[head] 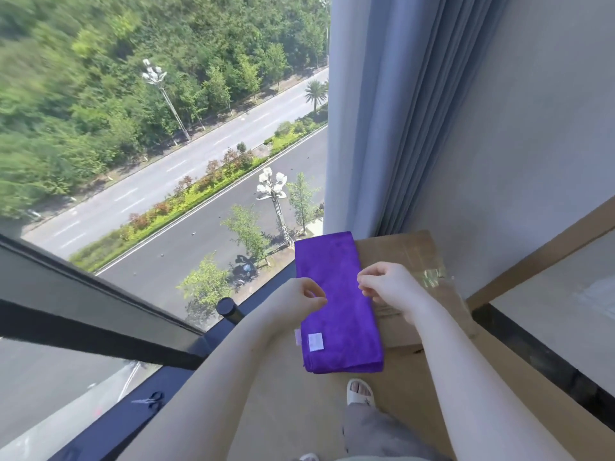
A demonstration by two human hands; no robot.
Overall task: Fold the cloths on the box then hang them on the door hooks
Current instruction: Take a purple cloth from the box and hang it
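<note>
1. A purple cloth [336, 301], folded into a long strip, lies on the box [412, 261].
2. Both hands, left [301, 299] and right [386, 287], hover at its mid-edges, fingers curled, gripping nothing.
3. Pinch both edges evenly before lifting.

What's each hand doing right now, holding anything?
Left hand: fingers curled, pinching the left edge of the purple cloth.
Right hand: fingers curled, pinching the cloth's right edge.
</note>
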